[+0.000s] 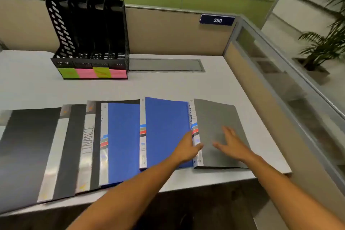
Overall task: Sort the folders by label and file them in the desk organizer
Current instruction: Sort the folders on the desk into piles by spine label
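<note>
— Folders first: where do they lie?

— In a row along the near edge of the bench (pixel 168 86), overlapping like fanned cards. At the far right a grey folder (pixel 214 117) with "ADMIN" handwritten on its white spine; just left of it a blue folder (pixel 166 117); then a second blue folder (pixel 123 136); then a black folder (pixel 89 136) whose spine reads "FINANCE"; two more dark folders (pixel 31 145) run off to the left, blurred.

— And the hands?

— Left hand (pixel 186 149) rests at the seam between the first blue folder and the grey one, fingers reaching to the grey folder's spine; whether they curl under that edge I cannot tell. Right hand (pixel 231 142) lies flat over the grey cover, fingers spread and straight, holding nothing.

— The organizer?

— Black desk organizer (pixel 87 33) stands upright at the back left of the bench, against the partition (pixel 177 31), well apart from the folders. Four slots, with green and pink sticky notes (pixel 92 73) across its front lip; their writing is unreadable.
</note>
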`<move>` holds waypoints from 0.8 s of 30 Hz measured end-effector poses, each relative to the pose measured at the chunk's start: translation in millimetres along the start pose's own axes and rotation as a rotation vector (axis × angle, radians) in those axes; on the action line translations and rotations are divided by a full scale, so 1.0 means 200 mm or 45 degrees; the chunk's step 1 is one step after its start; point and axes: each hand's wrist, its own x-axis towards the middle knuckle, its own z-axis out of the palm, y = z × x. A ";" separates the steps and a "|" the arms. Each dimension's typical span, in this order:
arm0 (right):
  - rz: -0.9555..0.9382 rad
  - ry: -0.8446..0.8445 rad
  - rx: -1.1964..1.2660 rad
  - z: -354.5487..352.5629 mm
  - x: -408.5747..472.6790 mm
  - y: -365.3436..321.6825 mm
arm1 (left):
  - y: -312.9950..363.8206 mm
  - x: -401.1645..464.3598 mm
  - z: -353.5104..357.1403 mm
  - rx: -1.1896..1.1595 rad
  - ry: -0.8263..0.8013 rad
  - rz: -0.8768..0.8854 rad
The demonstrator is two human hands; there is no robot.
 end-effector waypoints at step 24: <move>0.075 -0.005 -0.006 0.03 0.12 0.55 | 0.06 0.24 0.28 -0.625 0.344 -0.713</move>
